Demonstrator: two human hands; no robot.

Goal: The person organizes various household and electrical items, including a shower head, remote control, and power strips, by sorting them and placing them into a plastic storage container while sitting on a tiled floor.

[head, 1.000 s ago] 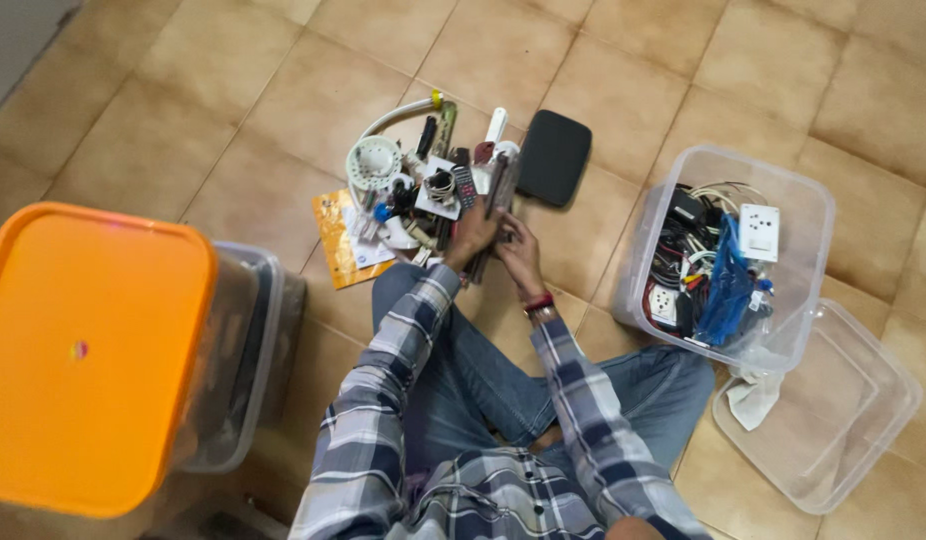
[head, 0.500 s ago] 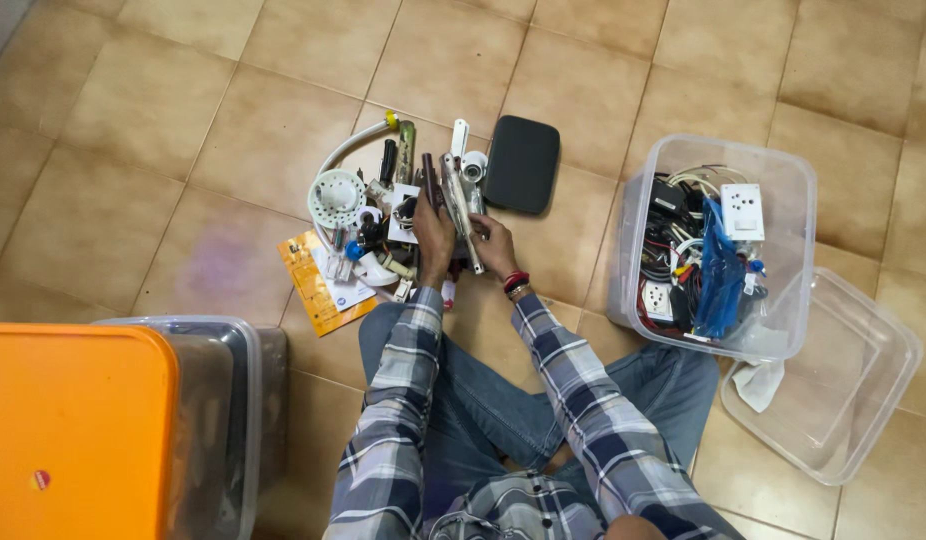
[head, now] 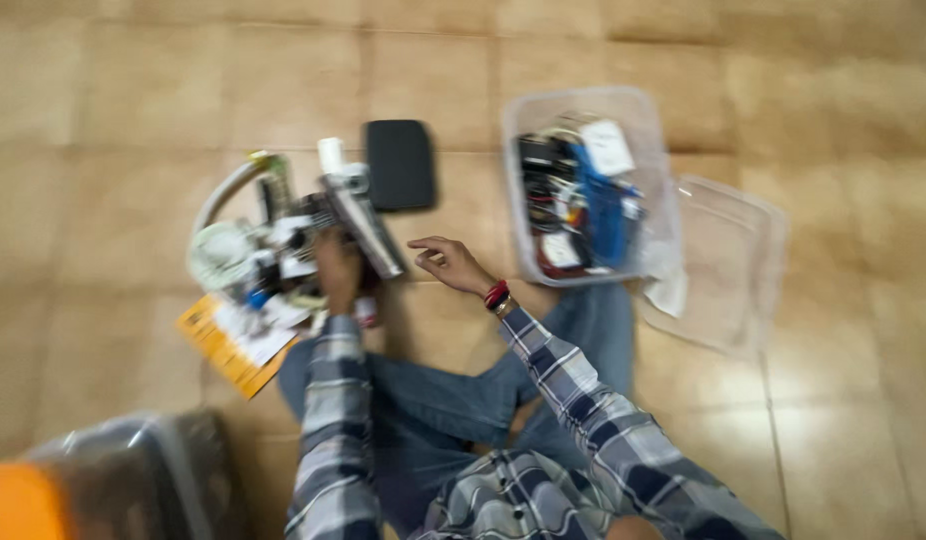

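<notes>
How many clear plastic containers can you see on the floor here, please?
3: a clear tub full of cables right of the right hand, an empty clear tray beside it, and a blurred clear bin at bottom left. Blur may hide more.

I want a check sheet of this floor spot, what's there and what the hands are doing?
Surface: tan tiled floor; picture blurred.
Job's things: long grey bar-shaped piece gripped by the left hand.
Clutter: heap of small parts with a white hose, orange card, flat black box.
Grippers: right hand open, holding nothing, beside the bar.
Cables: tangled wires in the clear tub.
Surroundings: clear lid beside the tub; orange-lidded bin at lower left.
</notes>
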